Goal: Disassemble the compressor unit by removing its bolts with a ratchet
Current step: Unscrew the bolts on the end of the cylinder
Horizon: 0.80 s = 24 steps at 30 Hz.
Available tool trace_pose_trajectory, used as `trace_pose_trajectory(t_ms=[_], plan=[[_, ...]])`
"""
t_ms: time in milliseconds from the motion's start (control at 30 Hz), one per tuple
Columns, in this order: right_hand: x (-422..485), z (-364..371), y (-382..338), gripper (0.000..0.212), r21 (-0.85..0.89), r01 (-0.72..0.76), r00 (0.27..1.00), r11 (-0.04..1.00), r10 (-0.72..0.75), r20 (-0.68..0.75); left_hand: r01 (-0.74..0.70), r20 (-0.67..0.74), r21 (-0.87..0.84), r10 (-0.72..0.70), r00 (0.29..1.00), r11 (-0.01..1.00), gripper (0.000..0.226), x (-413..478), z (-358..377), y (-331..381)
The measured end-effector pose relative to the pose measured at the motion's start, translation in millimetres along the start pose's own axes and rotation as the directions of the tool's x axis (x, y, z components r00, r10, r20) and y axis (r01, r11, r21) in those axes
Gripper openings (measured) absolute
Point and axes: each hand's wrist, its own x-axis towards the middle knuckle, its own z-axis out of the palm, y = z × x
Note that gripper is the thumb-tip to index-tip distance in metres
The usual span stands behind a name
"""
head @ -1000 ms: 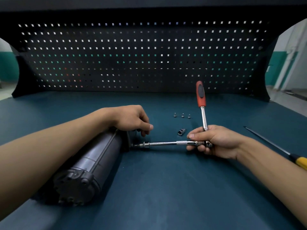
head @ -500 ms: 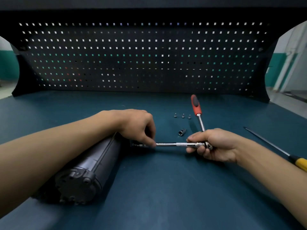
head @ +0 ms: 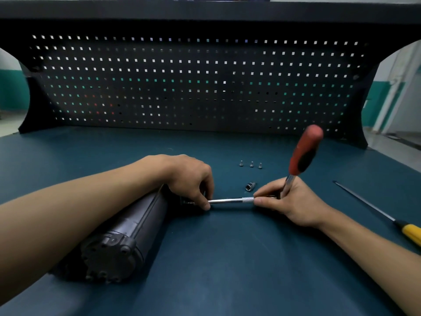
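A dark cylindrical compressor unit (head: 127, 226) lies on its side on the teal bench (head: 227, 270), its bolted end cap facing me. My left hand (head: 191, 176) rests over its far end and pinches the socket end of a chrome extension bar (head: 230, 200). My right hand (head: 289, 201) grips the ratchet at its head, where the bar joins. The ratchet's red and black handle (head: 304, 151) rises up and to the right. Three removed bolts (head: 251, 164) stand in a row behind the bar.
A loose socket (head: 250, 186) lies just behind the bar. A long screwdriver with a yellow handle (head: 410, 232) lies at the right edge. A black pegboard (head: 205, 87) closes off the back of the bench.
The ratchet handle dipped towards the bench and has now swung up and over to the right. My left hand moved down from the compressor's end onto the bar's socket end.
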Motion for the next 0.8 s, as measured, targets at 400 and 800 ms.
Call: trace_pose_trajectory(t_ms=[400,800], plan=[[-0.2,-4.0,-1.6,0.023,-0.383,0.326,0.933,0.864,-0.36,-0.017,0.017,0.024,-0.047,-0.016,1.0,0.999,0.016,0.1,-1.1,-1.1],[11.6,-0.7,-5.0,0.07,0.199,-0.343,0.938,0.918,0.347,0.012,0.002,0.025,-0.095,0.001,1.0,0.996,0.02,-0.7,-2.0,-1.0]])
